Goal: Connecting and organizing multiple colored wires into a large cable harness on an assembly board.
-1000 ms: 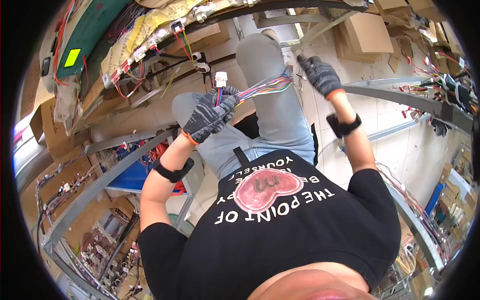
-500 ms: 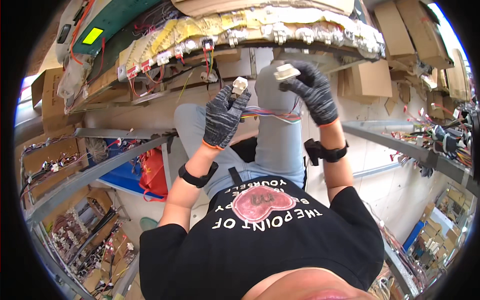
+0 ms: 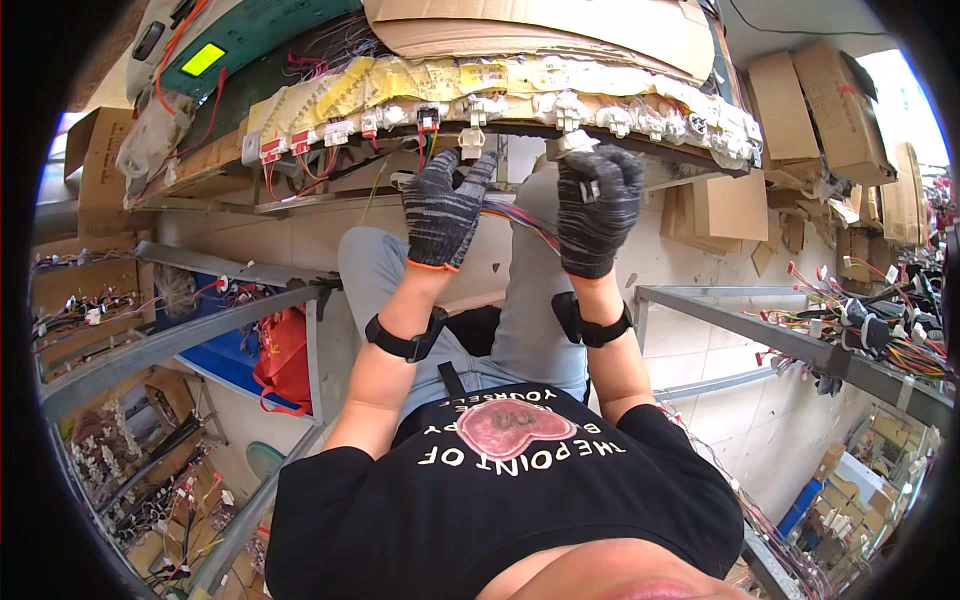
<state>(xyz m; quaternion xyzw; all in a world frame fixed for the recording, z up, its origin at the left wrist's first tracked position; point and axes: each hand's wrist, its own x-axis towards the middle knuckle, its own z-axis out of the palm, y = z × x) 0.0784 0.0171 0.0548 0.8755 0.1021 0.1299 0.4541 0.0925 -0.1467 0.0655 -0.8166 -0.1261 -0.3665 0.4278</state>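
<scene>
Reaching up at the connector row (image 3: 520, 110): left hand (image 3: 445, 205) fingers spread below it, right hand (image 3: 597, 205) pinching a white connector (image 3: 572, 143). Coloured wires (image 3: 520, 215) between the hands could snag or pull out.

Grey knit gloves (image 3: 445, 210), black wristbands (image 3: 405, 338)

Both arms raised, black bands at the wrists. Left hand (image 3: 445, 205) in grey knit glove, fingers spread upward. Right hand (image 3: 596, 208) gloved too, fingers curled tight.
</scene>
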